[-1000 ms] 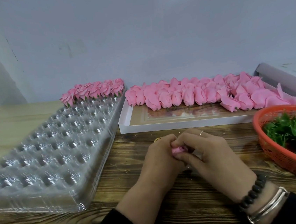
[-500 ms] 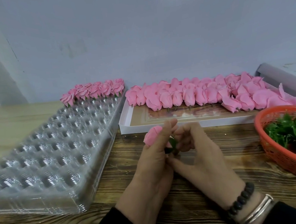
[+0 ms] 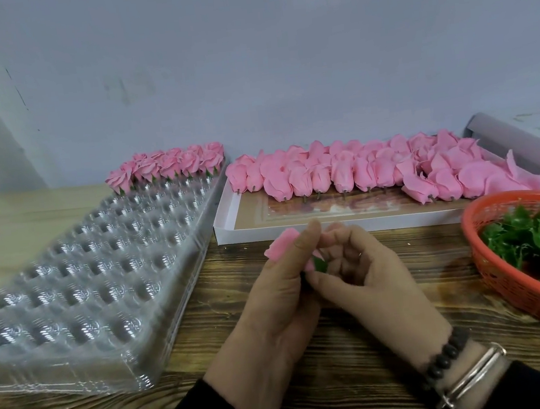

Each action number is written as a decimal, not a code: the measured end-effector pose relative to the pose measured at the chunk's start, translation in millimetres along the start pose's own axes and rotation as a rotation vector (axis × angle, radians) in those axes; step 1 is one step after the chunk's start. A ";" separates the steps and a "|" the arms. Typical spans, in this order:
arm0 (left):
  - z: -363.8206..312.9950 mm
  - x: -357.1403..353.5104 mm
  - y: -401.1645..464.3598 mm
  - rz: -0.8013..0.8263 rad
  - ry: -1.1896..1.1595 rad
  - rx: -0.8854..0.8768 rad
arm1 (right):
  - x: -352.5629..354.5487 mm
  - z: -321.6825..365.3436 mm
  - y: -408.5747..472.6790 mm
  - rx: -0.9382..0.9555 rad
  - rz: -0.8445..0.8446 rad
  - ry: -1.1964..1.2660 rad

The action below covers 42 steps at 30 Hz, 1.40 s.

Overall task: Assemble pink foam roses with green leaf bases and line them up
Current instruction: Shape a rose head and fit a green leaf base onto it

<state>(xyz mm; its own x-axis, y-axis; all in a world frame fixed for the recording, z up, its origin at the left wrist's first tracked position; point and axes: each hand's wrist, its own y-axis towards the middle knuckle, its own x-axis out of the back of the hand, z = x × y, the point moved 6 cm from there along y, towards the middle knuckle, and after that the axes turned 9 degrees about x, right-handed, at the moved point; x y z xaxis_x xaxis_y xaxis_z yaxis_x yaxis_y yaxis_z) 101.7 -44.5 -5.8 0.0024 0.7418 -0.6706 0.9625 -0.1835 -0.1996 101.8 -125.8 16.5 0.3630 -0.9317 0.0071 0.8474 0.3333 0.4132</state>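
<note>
Only one row of finished roses (image 3: pixel 171 164) fills the clear tray (image 3: pixel 79 277) at upper left, many bare buds (image 3: pixel 358 171) wait in the box at centre, while the left hand (image 3: pixel 282 303) grips a pink rose (image 3: pixel 283 244) and the right hand (image 3: pixel 363 281) pinches its green leaf base (image 3: pixel 321 264) mid-frame

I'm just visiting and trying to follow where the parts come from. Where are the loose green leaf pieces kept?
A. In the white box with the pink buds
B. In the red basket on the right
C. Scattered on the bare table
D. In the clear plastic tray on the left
B: the green leaf pieces lie piled inside the red basket at the right edge of the table.
</note>
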 end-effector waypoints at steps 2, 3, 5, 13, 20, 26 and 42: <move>0.0 0.8 0.5 -0.026 0.004 -0.027 | 0.5 -1.9 -1.2 0.029 -0.024 -0.180; -0.8 0.8 0.0 -0.044 0.010 -0.040 | -0.3 -1.5 -1.1 0.047 -0.024 -0.255; -1.0 1.5 0.3 -0.040 0.021 -0.036 | 0.2 -1.7 -0.1 0.062 -0.020 -0.282; -9.6 5.8 -1.2 -0.121 0.306 -0.134 | 4.2 -9.1 -0.2 -0.100 0.084 0.023; -28.9 0.3 -11.7 -0.275 1.071 -0.458 | 17.1 11.5 0.8 0.195 0.011 -0.341; -25.4 -6.4 -10.9 -0.261 1.317 -0.465 | 8.8 18.4 -0.6 0.310 0.137 -0.505; -16.8 0.2 -8.5 -0.277 1.226 -0.283 | 24.1 13.2 3.2 0.183 -0.008 -0.273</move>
<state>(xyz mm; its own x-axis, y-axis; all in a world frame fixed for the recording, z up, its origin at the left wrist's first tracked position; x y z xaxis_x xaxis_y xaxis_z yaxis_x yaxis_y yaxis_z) 98.2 -31.9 7.7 -0.1044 0.8656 0.4898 0.9943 0.1014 0.0327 108.2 -149.1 30.1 0.2183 -0.9467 0.2368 0.7573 0.3174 0.5708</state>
